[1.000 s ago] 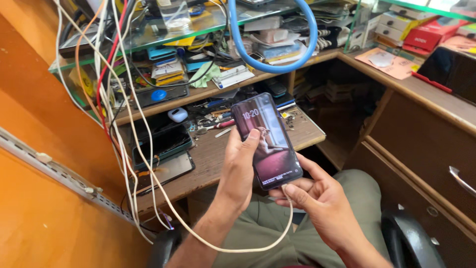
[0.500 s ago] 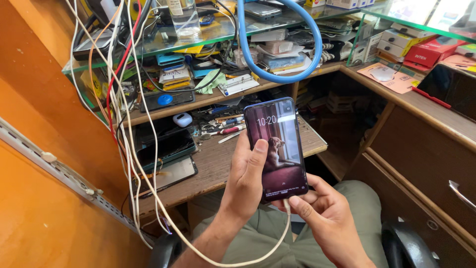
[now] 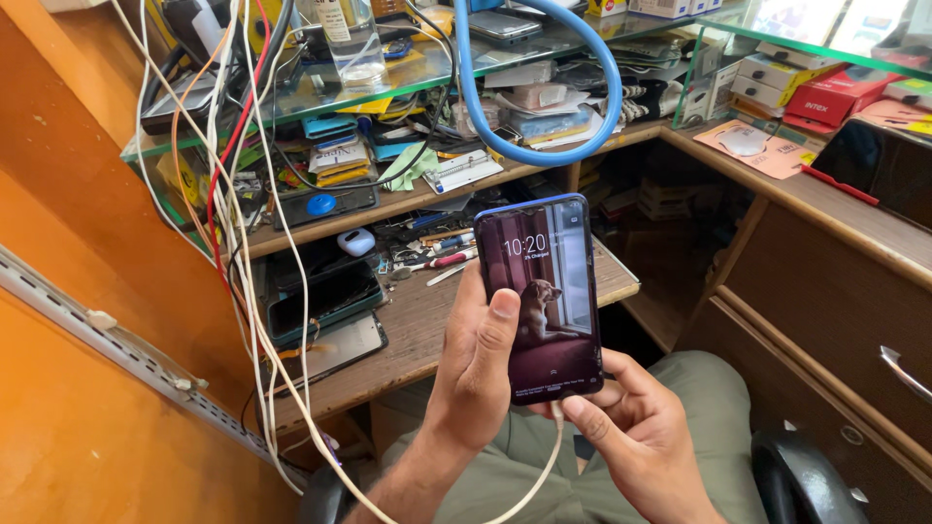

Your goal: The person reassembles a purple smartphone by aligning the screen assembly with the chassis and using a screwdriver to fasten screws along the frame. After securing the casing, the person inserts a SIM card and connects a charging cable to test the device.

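Observation:
A dark smartphone (image 3: pixel 544 291) with a lit lock screen showing a dog stands upright in front of me. My left hand (image 3: pixel 476 374) grips its left edge, thumb resting on the screen. My right hand (image 3: pixel 626 427) sits under the phone's bottom edge, fingers pinching the plug of a white charging cable (image 3: pixel 539 466) that enters the phone's base and loops down toward my lap.
A cluttered wooden workbench (image 3: pixel 417 330) lies ahead with tools, phone parts and a dark tablet (image 3: pixel 320 301). Several hanging wires (image 3: pixel 243 194) drop at the left by an orange wall. A blue hose loop (image 3: pixel 544 146) hangs above. Wooden drawers (image 3: pixel 835 320) stand right.
The phone and both hands have risen and drifted slightly right in view, now more upright. My left thumb has come onto the screen. The cable stays plugged in.

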